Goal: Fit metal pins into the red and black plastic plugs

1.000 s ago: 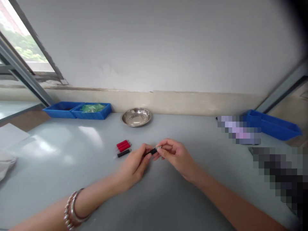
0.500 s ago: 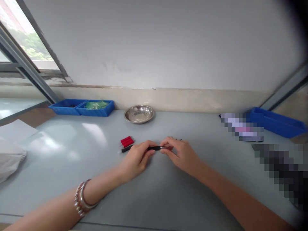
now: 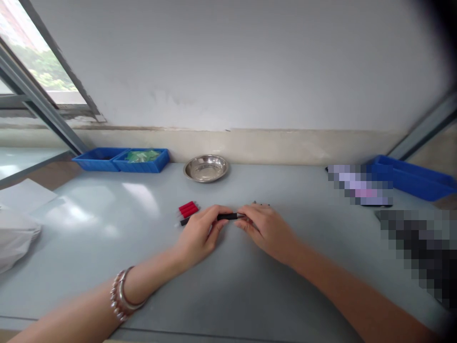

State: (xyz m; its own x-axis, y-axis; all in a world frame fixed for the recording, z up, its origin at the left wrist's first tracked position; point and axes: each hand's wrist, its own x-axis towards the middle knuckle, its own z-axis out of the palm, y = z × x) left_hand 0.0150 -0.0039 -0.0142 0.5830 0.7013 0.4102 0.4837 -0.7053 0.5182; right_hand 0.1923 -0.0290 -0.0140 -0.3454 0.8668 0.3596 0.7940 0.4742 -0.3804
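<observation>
Between my two hands is a slim black pen with a silvery end, lying roughly level just above the table. My left hand has its thumb and fingers closed around the black barrel. At the silvery end, the fingers of my right hand are bent round it, and its tip is hidden by them. Red tubes with clear ends lie side by side beyond my left hand. Next to them a black tube is partly covered by that hand. Small dark pieces show behind my right knuckles.
A shiny metal dish stands near the wall. Left of it are blue trays, one with green packets. Another blue tray sits at the far right, near blurred-out objects. White bags or sheets lie at the left edge.
My right hand has shifted slightly left, and its fingers cover more of the pen's silvery end. My left hand has barely moved and keeps hold of the barrel.
</observation>
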